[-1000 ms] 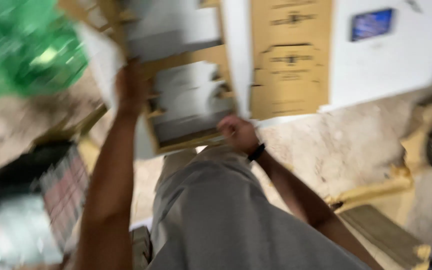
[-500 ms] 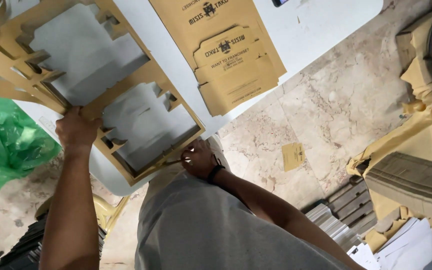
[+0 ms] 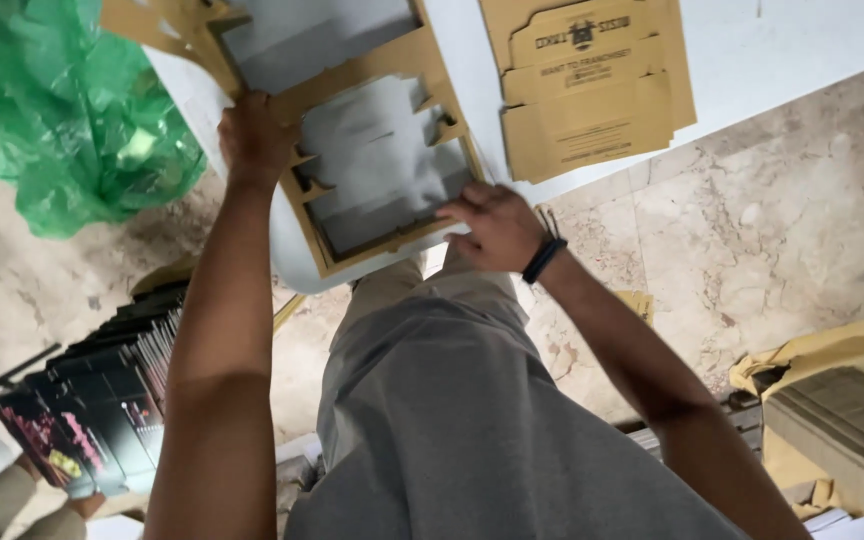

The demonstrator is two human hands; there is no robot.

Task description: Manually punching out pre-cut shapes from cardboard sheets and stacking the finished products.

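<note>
**Both hands on the die-cut cardboard sheet at the tabletop edge**

Your left hand (image 3: 257, 140) is pressed onto the left border of the die-cut cardboard sheet (image 3: 377, 165), fingers curled over the strip; whether the thumb is tucked under is hard to tell from this angle. Your right hand (image 3: 492, 225), with a dark wristband (image 3: 544, 260), lies with fingers spread flat on the sheet's near right corner, pressing rather than pinching.

The sheet lies on the white tabletop (image 3: 752, 50), its near end at the rounded edge just above your legs. It is a brown frame with large box-shaped cutouts through which the surface below shows grey. Judged from that, it should be light but floppy: the narrow bars between cutouts will bend or tear if you lift by one of them. Take it by the wider outer borders, both sides at once, and keep it level.

Farther right on the tabletop lies a stack of flat printed carton blanks (image 3: 587, 85), apart from the sheet. A green plastic bag (image 3: 62, 110) sits to your left, dark printed packets (image 3: 102, 400) lie on the marble floor (image 3: 752, 240) below.
</note>
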